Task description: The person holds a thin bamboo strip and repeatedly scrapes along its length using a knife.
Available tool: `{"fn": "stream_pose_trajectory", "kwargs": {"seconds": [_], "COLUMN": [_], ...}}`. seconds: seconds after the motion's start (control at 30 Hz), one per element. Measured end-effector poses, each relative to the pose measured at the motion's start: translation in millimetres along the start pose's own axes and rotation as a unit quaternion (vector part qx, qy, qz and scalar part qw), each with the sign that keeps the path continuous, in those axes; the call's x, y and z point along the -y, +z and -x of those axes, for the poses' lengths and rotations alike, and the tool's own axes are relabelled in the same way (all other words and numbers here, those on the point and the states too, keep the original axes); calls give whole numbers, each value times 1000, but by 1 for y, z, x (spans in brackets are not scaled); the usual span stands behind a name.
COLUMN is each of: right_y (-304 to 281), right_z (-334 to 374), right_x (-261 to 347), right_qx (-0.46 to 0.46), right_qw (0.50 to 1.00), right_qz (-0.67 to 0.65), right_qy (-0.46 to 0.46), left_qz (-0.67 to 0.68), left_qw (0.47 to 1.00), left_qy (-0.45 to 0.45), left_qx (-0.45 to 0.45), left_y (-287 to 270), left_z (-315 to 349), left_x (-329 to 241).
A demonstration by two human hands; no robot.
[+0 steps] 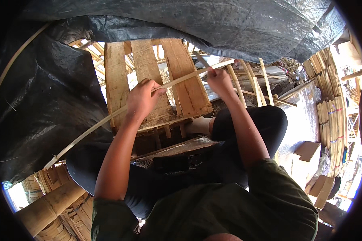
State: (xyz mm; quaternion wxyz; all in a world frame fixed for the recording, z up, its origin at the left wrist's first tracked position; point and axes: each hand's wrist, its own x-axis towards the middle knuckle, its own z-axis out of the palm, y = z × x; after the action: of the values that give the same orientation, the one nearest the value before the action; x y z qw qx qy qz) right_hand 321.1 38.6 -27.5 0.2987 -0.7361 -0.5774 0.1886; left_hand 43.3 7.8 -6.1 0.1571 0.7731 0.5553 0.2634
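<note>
A long pale bamboo strip (pixel 181 79) slants across my lap, from low on the left up to the right. My left hand (pixel 142 98) is closed around its middle. In my right hand (pixel 221 82) is a knife, its grey blade (pixel 202 60) pointing up and to the left across the strip near its far right end. The knife's handle is hidden in my fist. Beneath both hands lies a wooden slatted bench (pixel 149 60) with gaps between its planks.
Black plastic sheeting (pixel 40 92) hangs at the left, and more sheeting (pixel 245 24) covers the far side. Several bamboo sticks (pixel 265 80) lean beyond my right knee. Bundled strips (pixel 330 132) and a cardboard box (pixel 308 152) stand at the right. A thick bamboo pole (pixel 52 207) is at lower left.
</note>
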Motion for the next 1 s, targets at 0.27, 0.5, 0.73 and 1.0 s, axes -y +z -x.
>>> {"fn": "stream_pose_trajectory", "kwargs": {"seconds": [0.27, 0.5, 0.73, 1.0], "right_y": [5, -21, -4, 15], "right_z": [11, 4, -6, -25], "right_x": [-12, -1, -2, -55], "right_qx": [-30, 12, 112, -61], "right_qw": [999, 996, 986, 988], "right_qz": [38, 45, 58, 140], "right_qy": [3, 71, 112, -3], "left_qz": [3, 6, 2, 19], "left_qw": [999, 999, 1000, 998], "left_qy": [-34, -13, 14, 54], "left_qx": [38, 36, 9, 1], "left_y": [0, -2, -7, -6], "left_z": [7, 6, 13, 13], "left_x": [-2, -9, 13, -1]}}
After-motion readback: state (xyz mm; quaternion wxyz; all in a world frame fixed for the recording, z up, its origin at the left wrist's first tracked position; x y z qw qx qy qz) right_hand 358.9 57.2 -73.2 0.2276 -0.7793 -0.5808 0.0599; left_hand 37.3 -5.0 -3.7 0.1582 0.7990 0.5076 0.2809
